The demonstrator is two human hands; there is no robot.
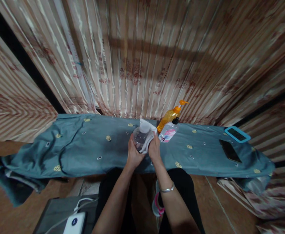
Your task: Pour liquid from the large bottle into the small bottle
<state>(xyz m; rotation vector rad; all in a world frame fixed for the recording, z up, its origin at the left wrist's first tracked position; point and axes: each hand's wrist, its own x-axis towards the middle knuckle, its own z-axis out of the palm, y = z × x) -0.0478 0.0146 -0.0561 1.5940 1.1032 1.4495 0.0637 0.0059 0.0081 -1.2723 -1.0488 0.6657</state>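
Observation:
My left hand [134,156] is wrapped round the side of a clear, rounded plastic bottle [138,137] with a whitish top. From the other side my right hand [154,149] presses a white cloth [146,145] against it. The cloth hangs down the bottle's right side, and a corner of it spreads over the top. Both hands are closed, and the bottle is held above the table. Just right of my right hand stand a clear bottle with a pink label and black top [168,131] and an orange pump bottle [169,116].
A blue-green patterned cloth covers the narrow table [84,152]. At its right end lie a black phone [230,150] and a blue-framed device [237,134]. A striped curtain [137,58] hangs behind. Low at left, a white power bank [74,223] with a cable rests on a dark surface.

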